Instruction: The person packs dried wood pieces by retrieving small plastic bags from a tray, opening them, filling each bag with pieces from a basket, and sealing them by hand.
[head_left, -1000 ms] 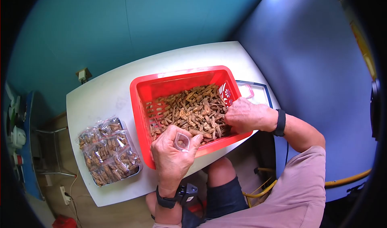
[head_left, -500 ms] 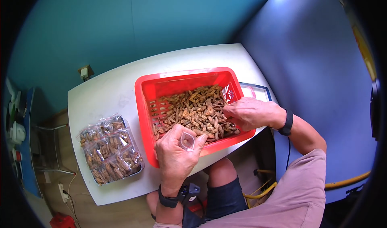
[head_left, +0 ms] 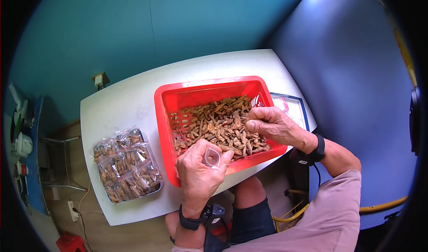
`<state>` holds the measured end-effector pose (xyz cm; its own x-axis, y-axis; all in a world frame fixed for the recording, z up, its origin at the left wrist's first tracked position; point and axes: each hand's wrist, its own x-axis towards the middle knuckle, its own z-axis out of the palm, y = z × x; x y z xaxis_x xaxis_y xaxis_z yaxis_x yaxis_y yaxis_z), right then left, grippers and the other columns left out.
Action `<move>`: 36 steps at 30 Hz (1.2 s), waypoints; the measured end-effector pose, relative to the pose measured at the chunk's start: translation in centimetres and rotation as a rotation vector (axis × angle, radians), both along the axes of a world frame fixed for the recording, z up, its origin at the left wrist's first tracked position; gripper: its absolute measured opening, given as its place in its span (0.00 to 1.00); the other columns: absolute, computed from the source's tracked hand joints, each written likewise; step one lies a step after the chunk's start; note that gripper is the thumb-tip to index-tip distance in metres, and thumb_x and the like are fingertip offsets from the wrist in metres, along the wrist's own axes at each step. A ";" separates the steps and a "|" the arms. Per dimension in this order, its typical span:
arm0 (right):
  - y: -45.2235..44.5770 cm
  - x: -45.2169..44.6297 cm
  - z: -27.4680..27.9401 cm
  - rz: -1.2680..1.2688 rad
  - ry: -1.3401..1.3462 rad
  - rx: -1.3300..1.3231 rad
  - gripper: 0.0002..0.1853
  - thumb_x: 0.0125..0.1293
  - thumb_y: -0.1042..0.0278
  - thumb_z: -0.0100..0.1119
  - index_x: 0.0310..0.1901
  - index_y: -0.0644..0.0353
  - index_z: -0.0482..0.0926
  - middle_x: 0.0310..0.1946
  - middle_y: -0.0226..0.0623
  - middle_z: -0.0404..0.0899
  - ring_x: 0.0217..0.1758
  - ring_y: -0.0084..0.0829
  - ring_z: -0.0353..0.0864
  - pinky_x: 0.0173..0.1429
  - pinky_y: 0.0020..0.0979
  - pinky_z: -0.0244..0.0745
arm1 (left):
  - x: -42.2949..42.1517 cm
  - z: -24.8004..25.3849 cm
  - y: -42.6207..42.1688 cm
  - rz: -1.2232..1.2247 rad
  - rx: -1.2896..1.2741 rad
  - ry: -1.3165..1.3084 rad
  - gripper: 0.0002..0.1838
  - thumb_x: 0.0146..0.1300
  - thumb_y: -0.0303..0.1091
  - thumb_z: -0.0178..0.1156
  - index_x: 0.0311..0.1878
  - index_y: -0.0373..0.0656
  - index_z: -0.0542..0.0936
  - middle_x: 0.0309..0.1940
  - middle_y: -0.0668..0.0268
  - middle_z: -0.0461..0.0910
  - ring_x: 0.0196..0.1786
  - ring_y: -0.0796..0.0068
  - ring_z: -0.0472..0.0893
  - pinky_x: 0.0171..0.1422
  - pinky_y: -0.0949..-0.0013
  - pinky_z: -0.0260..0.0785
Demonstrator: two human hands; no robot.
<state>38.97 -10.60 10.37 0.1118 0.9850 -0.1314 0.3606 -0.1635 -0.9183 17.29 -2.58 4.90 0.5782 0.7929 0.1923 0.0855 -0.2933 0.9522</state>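
My left hand [head_left: 200,171] is closed around a small clear plastic bag [head_left: 211,158], its mouth held open between thumb and fingers, at the near side of the red basket [head_left: 167,131]. Brown, dried, finger-shaped pieces [head_left: 223,122] lie heaped inside that basket; what they are I cannot tell. Over the basket's right part is my right hand [head_left: 272,123], its fingers curled in a pinch above the pieces. Whatever those fingers hold, if anything, is hidden.
Left of the basket, a tray holds several filled zip bags [head_left: 127,167] of brown pieces. A blue-edged tray [head_left: 294,109] with something pink and white sits behind my right hand. The white table [head_left: 122,105] stands between a teal wall and a blue panel [head_left: 356,96].
My right hand has lifted slightly from the pieces, its fingers now more in sight. The left hand still holds the bag. The whole view has shifted a little.
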 end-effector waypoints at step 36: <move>3.4 -5.3 3.2 0.251 -0.076 0.225 0.08 0.64 0.72 0.70 0.42 0.62 0.84 0.30 0.35 0.84 0.32 0.28 0.83 0.37 0.31 0.76 | 0.3 -0.7 0.2 0.042 -0.003 -0.082 0.16 0.51 0.36 0.75 0.32 0.40 0.76 0.24 0.56 0.78 0.28 0.50 0.81 0.33 0.56 0.72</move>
